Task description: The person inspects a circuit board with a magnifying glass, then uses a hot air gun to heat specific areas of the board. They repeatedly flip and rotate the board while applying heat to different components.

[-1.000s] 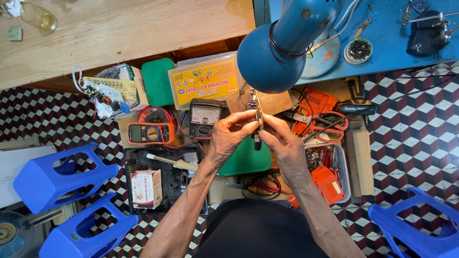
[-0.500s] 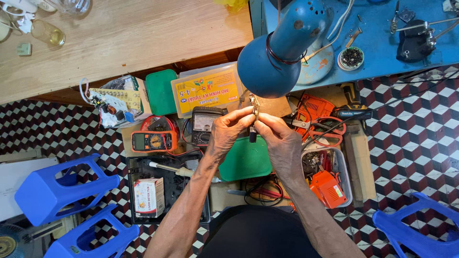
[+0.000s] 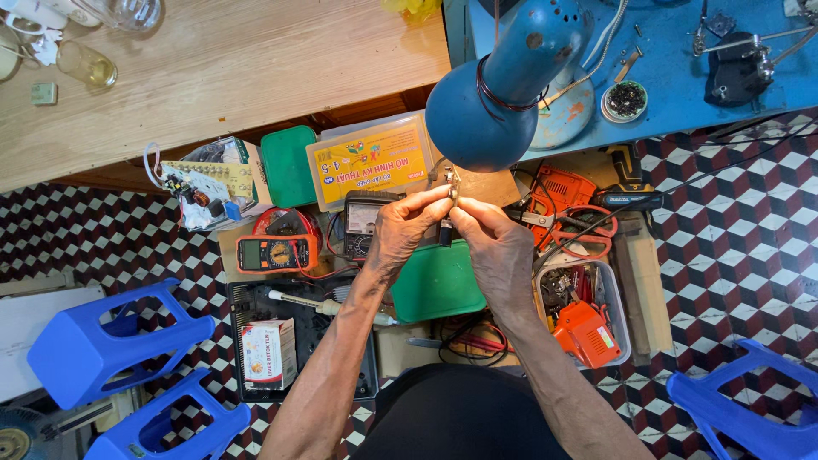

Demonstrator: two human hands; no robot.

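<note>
Between the two raised hands, a small metal part (image 3: pixel 451 181) is pinched from both sides: the left hand (image 3: pixel 400 234) grips it with thumb and forefinger closed on its left edge, and the right hand (image 3: pixel 498 247) closes its fingertips on the right edge, the other fingers curled in. What kind of part it is cannot be told at this size. Just above the fingertips hangs a blue lamp shade (image 3: pixel 490 106). Directly below both hands lies a green plastic lid or box (image 3: pixel 439 285), its contents hidden. Beyond the left hand's knuckles sits a clear plastic box with a yellow label (image 3: pixel 371 162), and beside that a second green box (image 3: pixel 290 166). Further out from the left hand lie an orange multimeter (image 3: pixel 277 253) and a black tray (image 3: pixel 302 341) holding a small white carton and a screwdriver. Off the right wrist, a clear tub (image 3: pixel 588 311) holds an orange tool body and loose metal bits, with red-handled pliers (image 3: pixel 571 226) just above it.
</note>
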